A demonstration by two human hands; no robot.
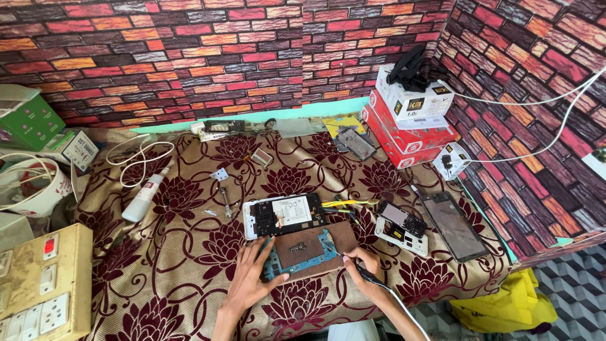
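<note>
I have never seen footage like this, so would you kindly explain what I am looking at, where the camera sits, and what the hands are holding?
There is no machine here: a person works with two bare hands, and the single picture comes from a camera worn on their head, looking down at the table.

The table is covered with a maroon flowered cloth. The left hand rests flat on a blue circuit board lying on a brown pad. The right hand grips a dark corded tool like a pen, its tip near the board's right edge.

Just beyond lies an opened white phone with its insides showing. To the right lie another opened phone and a dark screen panel. A white bottle lies on the left, red and white boxes are stacked at the back, and a switchboard with sockets stands at the left edge.
</note>
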